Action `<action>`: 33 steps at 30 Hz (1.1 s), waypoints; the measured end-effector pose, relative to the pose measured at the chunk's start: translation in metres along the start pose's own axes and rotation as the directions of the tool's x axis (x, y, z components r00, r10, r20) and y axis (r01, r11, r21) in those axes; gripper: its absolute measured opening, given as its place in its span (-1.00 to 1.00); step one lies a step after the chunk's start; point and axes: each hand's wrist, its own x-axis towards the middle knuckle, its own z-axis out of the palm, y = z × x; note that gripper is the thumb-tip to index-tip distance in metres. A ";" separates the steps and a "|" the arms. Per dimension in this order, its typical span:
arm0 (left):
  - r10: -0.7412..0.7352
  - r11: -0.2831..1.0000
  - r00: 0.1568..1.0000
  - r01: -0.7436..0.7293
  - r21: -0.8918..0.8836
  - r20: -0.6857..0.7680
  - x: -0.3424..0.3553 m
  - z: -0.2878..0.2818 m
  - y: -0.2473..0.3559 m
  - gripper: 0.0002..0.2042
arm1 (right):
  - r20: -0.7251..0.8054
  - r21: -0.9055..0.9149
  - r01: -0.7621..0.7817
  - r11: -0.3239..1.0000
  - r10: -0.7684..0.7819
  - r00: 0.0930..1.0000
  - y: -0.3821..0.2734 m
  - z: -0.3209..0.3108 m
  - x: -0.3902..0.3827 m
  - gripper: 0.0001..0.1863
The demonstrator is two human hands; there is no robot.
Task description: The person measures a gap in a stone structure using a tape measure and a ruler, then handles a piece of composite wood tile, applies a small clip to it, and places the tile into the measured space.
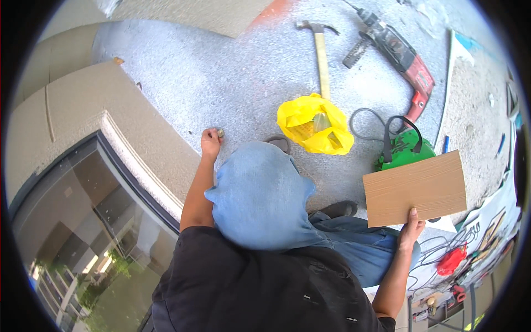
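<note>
My left hand is down by the speckled floor beside my knee, its fingers closed on a small, dull piece that is too small to make out. My right hand grips a rectangular wood-grain board by its lower edge, over a green bag with black handles. Ahead of me lie an open yellow plastic bag with things inside, a claw hammer with a pale handle, and a red-and-black hammer drill with a looped cord.
A wall with a framed glass pane runs along my left. At the right are pale sheeting, a blue slim item, tangled cables and a red bundle, with more tools farther back.
</note>
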 end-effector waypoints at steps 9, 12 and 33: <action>0.086 0.978 0.988 -0.059 -0.199 0.129 0.010 0.032 0.073 -0.82 | -0.174 0.248 0.009 0.969 0.035 0.984 -0.021 0.010 -0.069 -0.48; 0.187 0.977 0.981 -0.192 0.093 0.057 0.021 0.009 0.067 -0.73 | -0.174 0.255 0.003 0.967 0.043 0.984 -0.013 0.000 -0.081 -0.49; 0.213 0.973 0.665 -0.078 -0.216 0.716 -0.026 0.102 0.192 -0.72 | -0.176 0.044 0.027 0.999 -0.019 0.984 -0.015 0.012 -0.072 -0.66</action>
